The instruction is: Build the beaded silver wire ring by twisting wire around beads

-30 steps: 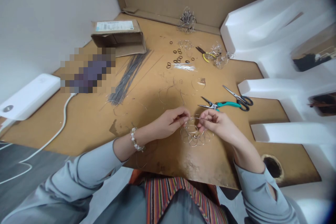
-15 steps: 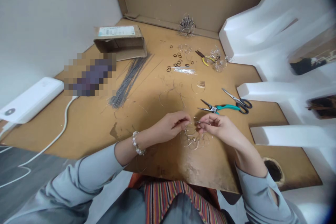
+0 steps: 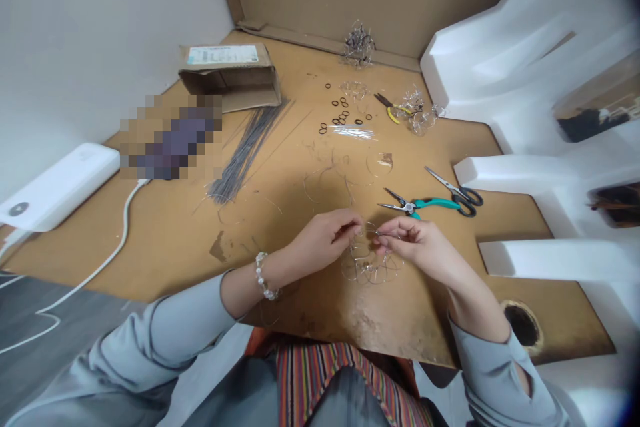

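Note:
My left hand [image 3: 333, 237] is closed in a pinch on thin silver wire at the left side of a looped wire piece [image 3: 369, 272]. Opposite it, my right hand [image 3: 415, 240] pinches the same piece near its upper right, thumb against fingers. The piece is a tangle of fine curved loops, held just above the table; a short gap separates the two sets of fingertips. Just beyond my right hand lie teal-handled long-nose pliers [image 3: 417, 204], jaws apart. Black-handled scissors [image 3: 455, 192] rest to their right.
Grey wire lengths [image 3: 247, 153] lie left of centre before an open cardboard box [image 3: 227, 77]. Dark rings [image 3: 341, 113], short silver wires [image 3: 353, 132], yellow-handled cutters [image 3: 393, 109] and wire bundles [image 3: 359, 45] sit farther back. A white power bank [image 3: 60, 183] trails a cable at left.
Both hands keep their pinch on the wire piece, with only slight finger movement. The whole view has shifted a little.

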`<move>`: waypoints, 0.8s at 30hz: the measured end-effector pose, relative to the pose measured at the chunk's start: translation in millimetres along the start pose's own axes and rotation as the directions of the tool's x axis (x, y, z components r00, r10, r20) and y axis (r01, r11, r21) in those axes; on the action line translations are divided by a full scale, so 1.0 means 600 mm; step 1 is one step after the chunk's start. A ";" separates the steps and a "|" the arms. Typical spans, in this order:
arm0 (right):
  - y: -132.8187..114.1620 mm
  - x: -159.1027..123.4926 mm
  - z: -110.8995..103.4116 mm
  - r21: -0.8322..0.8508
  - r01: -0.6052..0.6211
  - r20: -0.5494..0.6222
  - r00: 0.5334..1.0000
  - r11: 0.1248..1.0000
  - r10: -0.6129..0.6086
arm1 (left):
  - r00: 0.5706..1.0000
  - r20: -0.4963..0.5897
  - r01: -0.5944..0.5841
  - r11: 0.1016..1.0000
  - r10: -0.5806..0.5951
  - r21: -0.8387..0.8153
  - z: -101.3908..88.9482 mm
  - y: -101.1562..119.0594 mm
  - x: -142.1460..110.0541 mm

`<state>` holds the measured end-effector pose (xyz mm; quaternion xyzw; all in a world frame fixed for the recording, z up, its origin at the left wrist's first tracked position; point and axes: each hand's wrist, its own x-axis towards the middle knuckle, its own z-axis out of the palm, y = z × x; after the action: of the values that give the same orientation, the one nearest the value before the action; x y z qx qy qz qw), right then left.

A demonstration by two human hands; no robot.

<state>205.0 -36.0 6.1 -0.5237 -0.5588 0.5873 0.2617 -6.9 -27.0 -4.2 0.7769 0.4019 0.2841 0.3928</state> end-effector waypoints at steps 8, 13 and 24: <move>0.002 0.002 0.005 -0.047 -0.012 -0.004 1.000 0.999 0.012 | 0.994 0.049 -0.101 0.987 0.095 0.125 0.002 -0.001 -0.002; 0.002 -0.002 0.001 -0.014 -0.004 0.003 1.000 1.000 0.004 | 1.000 0.023 0.010 0.998 -0.009 -0.058 0.000 -0.001 -0.002; 0.005 -0.001 0.006 -0.066 0.099 0.090 0.992 0.993 -0.093 | 0.973 0.034 0.215 0.843 -0.229 -0.493 -0.003 -0.004 0.010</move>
<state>202.6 -38.5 2.6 -0.4789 -0.6145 0.5764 0.2466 -6.4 -20.1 -4.7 0.5954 0.4083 0.3401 0.6027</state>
